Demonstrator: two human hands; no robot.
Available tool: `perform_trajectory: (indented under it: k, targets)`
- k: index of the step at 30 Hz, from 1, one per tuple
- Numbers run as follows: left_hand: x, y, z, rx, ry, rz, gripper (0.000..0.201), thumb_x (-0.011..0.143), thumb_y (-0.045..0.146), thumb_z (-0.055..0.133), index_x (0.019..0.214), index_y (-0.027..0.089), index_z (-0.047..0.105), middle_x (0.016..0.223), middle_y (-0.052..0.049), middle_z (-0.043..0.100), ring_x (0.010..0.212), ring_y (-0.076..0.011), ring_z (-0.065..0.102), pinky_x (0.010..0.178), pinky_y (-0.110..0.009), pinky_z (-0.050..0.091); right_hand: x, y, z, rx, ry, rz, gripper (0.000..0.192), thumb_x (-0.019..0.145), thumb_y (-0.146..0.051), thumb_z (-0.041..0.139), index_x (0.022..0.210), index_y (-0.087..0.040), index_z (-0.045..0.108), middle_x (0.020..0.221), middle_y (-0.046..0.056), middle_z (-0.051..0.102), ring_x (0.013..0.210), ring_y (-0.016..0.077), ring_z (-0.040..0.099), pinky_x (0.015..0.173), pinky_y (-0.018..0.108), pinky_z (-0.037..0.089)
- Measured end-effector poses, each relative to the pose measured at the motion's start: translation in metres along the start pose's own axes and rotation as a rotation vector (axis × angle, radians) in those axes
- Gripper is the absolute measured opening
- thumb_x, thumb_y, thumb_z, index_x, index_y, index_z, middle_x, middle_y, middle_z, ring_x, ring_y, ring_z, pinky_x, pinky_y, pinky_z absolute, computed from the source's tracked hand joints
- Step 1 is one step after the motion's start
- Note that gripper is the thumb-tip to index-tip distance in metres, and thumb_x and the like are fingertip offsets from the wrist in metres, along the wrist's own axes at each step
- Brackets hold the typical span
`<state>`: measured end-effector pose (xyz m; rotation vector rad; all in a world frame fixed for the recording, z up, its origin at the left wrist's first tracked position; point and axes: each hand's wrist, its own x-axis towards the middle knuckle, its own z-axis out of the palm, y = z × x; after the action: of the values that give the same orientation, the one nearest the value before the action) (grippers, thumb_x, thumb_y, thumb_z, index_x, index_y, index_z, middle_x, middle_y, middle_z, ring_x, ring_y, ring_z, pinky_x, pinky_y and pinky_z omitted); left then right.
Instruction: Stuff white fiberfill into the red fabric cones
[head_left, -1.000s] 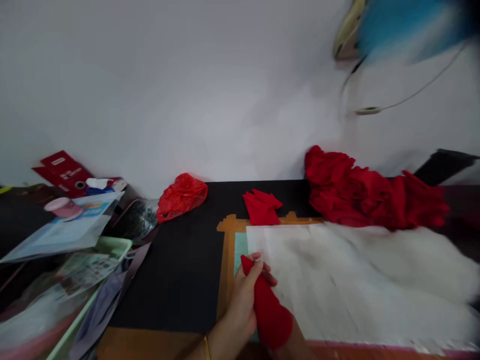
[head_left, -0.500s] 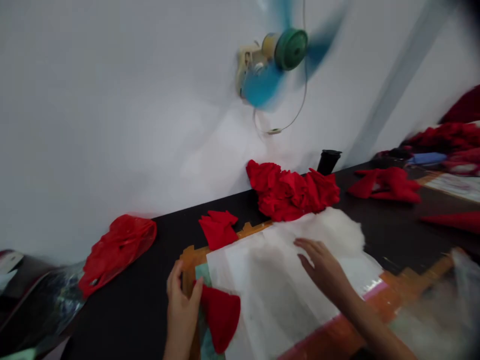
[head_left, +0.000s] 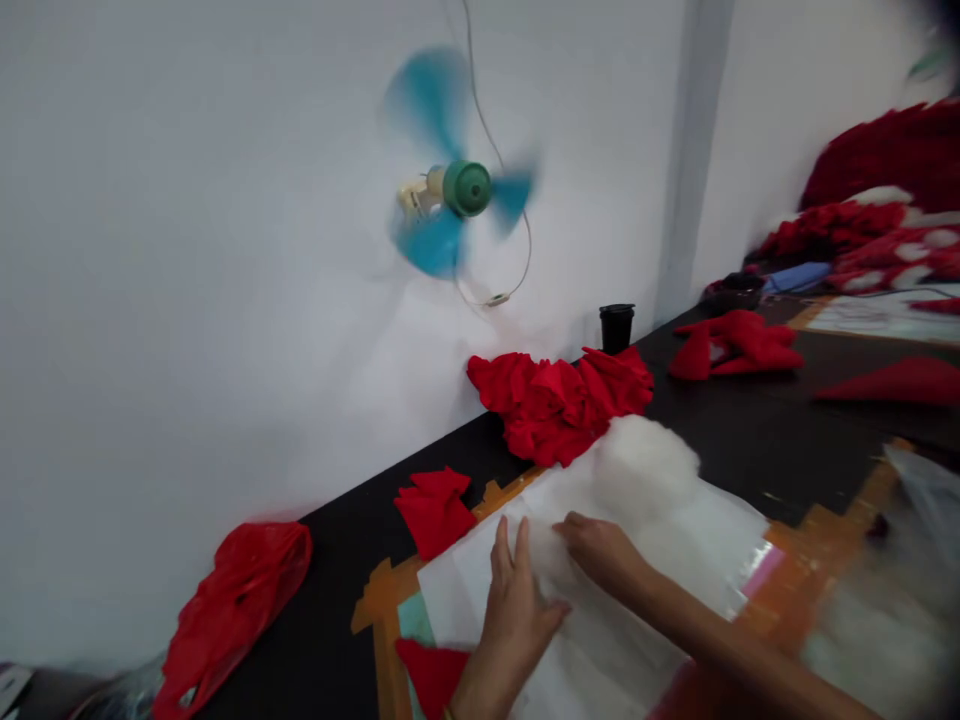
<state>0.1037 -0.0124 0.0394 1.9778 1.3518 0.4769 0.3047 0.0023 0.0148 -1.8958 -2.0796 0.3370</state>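
Observation:
My left hand (head_left: 514, 610) lies flat with fingers together on a sheet of thin white batting (head_left: 600, 600) spread over a mat taped with orange tape (head_left: 375, 605). My right hand (head_left: 600, 550) rests on the same sheet just to the right, fingers curled at the white fluff (head_left: 645, 470); whether it pinches it I cannot tell. A red felt cone (head_left: 431, 675) lies on the mat beside my left wrist, free of my fingers.
A heap of red felt pieces (head_left: 559, 400) sits at the wall, a smaller red stack (head_left: 435, 510) nearer. A red plastic bag (head_left: 232, 610) lies left. A black cup (head_left: 616, 327), more red pieces (head_left: 735, 345) and a spinning blue wall fan (head_left: 450, 210) are beyond.
My left hand let go of the red cone and moved onto the white sheet. My right hand drew in beside it. The view swung right and upward.

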Motion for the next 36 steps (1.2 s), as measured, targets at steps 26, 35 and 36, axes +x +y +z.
perform_trajectory:
  k: [26, 35, 36]
  targets:
    - [-0.004, -0.039, -0.028, -0.696, 0.219, -0.19, 0.021, 0.066, 0.035, 0.072, 0.072, 0.016, 0.066, 0.055, 0.004, 0.053, 0.052, -0.0105, 0.042, 0.049, -0.021, 0.033, -0.029, -0.017, 0.016, 0.716, 0.204, -0.055, 0.027, 0.081, -0.017, 0.043, 0.088, -0.02, 0.07, 0.077, 0.002, 0.065, 0.057, 0.014, 0.058, 0.057, 0.027, 0.05]
    - [-0.004, -0.028, -0.004, -0.924, 0.204, -0.239, 0.031, 0.071, 0.044, 0.063, 0.084, 0.016, 0.061, 0.069, 0.0, 0.06, 0.057, -0.0118, 0.052, 0.051, -0.022, 0.04, -0.042, -0.074, 0.033, 0.701, 0.162, -0.292, 0.06, 0.086, -0.028, 0.054, 0.144, -0.021, 0.039, 0.139, 0.017, 0.048, 0.11, 0.0225, 0.059, 0.087, 0.037, 0.053]
    - [-0.006, -0.024, -0.002, -0.921, 0.186, -0.234, 0.03, 0.07, 0.043, 0.065, 0.081, 0.016, 0.06, 0.067, 0.0, 0.059, 0.055, -0.0112, 0.05, 0.05, -0.022, 0.039, -0.041, -0.078, 0.035, 0.69, 0.207, -0.311, 0.048, 0.086, -0.024, 0.051, 0.134, -0.02, 0.051, 0.134, 0.015, 0.052, 0.112, 0.0228, 0.058, 0.091, 0.038, 0.051]
